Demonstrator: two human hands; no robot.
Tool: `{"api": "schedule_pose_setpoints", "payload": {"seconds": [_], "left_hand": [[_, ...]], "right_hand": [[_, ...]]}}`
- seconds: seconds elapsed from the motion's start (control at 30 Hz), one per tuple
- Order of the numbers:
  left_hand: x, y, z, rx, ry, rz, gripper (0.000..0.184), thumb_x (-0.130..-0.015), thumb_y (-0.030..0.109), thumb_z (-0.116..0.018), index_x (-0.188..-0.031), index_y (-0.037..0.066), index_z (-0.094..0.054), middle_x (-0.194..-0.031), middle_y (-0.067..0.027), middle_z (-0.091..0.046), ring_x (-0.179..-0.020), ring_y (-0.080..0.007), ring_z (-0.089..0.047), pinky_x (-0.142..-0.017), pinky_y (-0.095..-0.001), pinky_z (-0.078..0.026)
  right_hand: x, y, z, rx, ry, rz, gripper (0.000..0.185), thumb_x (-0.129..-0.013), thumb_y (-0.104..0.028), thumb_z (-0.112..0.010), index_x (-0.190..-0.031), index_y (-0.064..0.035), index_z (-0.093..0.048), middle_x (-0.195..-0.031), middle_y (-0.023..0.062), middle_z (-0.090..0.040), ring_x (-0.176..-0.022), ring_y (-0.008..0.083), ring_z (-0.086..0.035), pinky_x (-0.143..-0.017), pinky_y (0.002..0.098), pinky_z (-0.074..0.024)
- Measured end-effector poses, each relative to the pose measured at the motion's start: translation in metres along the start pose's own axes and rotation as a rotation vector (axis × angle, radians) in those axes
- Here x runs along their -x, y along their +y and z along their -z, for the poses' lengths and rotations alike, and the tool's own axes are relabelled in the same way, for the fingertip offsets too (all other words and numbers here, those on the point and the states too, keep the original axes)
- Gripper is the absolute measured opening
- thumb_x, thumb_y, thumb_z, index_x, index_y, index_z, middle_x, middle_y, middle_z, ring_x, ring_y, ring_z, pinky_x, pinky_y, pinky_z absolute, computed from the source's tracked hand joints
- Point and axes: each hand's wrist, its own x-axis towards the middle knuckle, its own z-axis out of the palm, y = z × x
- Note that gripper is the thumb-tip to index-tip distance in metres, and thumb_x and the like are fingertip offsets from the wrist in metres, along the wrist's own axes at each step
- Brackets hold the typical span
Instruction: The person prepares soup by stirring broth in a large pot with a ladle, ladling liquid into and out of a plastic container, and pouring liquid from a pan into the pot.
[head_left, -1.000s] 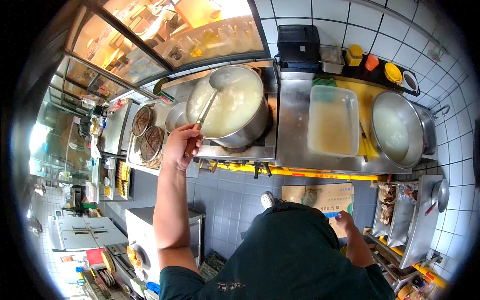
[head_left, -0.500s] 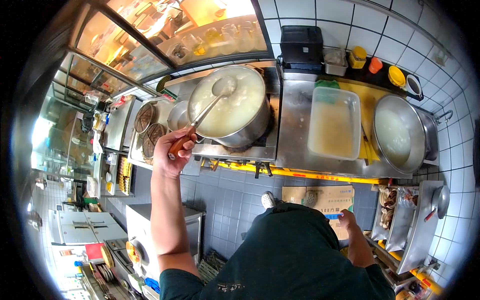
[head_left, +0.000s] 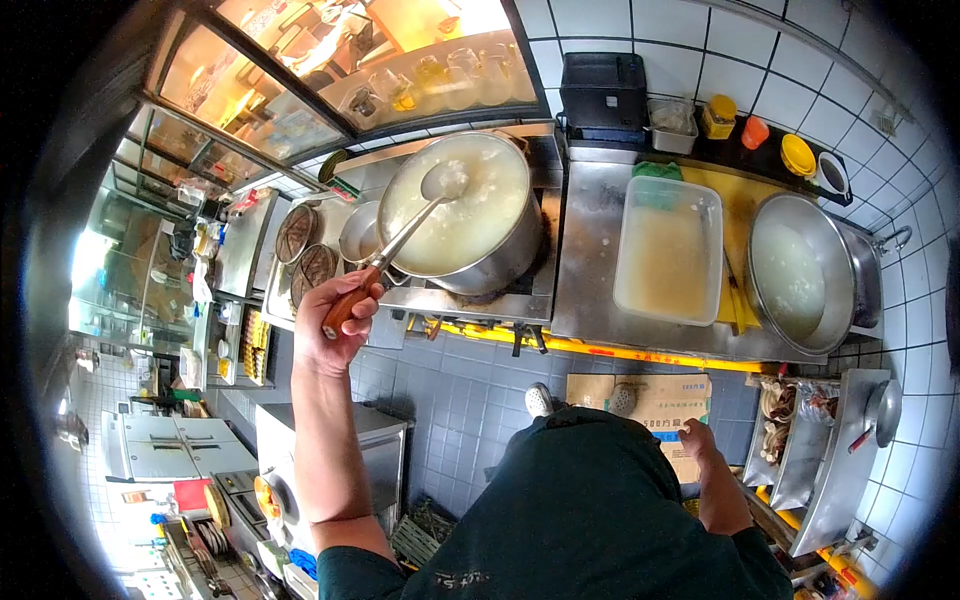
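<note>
My left hand (head_left: 338,318) is closed around the wooden handle of a ladle (head_left: 409,229). The ladle's metal bowl rests at the surface of a milky, pale liquid with whitish bits, inside a large steel pot (head_left: 478,277) on the stove. Lower down, my right hand (head_left: 697,438) hangs at my side above a flattened cardboard box (head_left: 640,397) on the floor. Its fingers look curled together, and what they hold, if anything, cannot be made out. Beside the big pot, on its left, is a smaller steel pot (head_left: 357,235).
Right of the stove, a steel counter (head_left: 587,270) bears a clear plastic tub (head_left: 668,255) of cloudy liquid and a wide steel basin (head_left: 838,312) of whitish liquid. Two wire strainers (head_left: 296,235) lie at left. A yellow pipe (head_left: 640,350) runs along the front edge.
My left hand has drawn slightly left and down with the ladle, whose bowl has shifted a little left in the pot. My right hand has hardly moved.
</note>
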Motion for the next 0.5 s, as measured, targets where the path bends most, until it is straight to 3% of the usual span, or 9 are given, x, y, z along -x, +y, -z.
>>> {"api": "schedule_pose_setpoints", "payload": {"seconds": [0.2, 0.4, 0.5], "left_hand": [[0.01, 0.001, -0.014, -0.055, -0.015, -0.008, 0.032, -0.093, 0.007, -0.048, -0.119, -0.012, -0.046, -0.093, -0.0217, -0.057, -0.06, -0.0116, -0.052, -0.036, -0.0168, -0.045], [0.023, -0.003, -0.044, -0.07, -0.028, -0.037, 0.029, -0.092, 0.006, -0.049, -0.114, -0.013, -0.047, -0.091, -0.0223, -0.056, -0.058, -0.0147, -0.054, -0.037, -0.019, -0.046], [0.027, -0.007, -0.06, -0.105, -0.058, -0.031, 0.032, -0.092, 0.007, -0.05, -0.117, -0.013, -0.047, -0.091, -0.0222, -0.056, -0.057, -0.0143, -0.054, -0.036, -0.0192, -0.046]], "right_hand": [[-0.01, 0.014, -0.004, 0.06, 0.028, 0.06, 0.033, -0.083, -0.026, -0.066, -0.107, -0.0028, -0.064, -0.096, 0.0198, -0.07, -0.092, 0.0376, -0.068, -0.082, 0.044, -0.0547], [-0.015, 0.025, -0.007, 0.043, -0.001, 0.042, 0.031, -0.085, -0.024, -0.063, -0.106, -0.0022, -0.064, -0.098, 0.0192, -0.07, -0.095, 0.0376, -0.067, -0.083, 0.0448, -0.0538], [-0.011, 0.018, 0.004, 0.017, -0.091, -0.029, 0.041, -0.086, -0.027, -0.062, -0.116, 0.0011, -0.063, -0.11, 0.0237, -0.067, -0.105, 0.0415, -0.063, -0.093, 0.0467, -0.0505]]}}
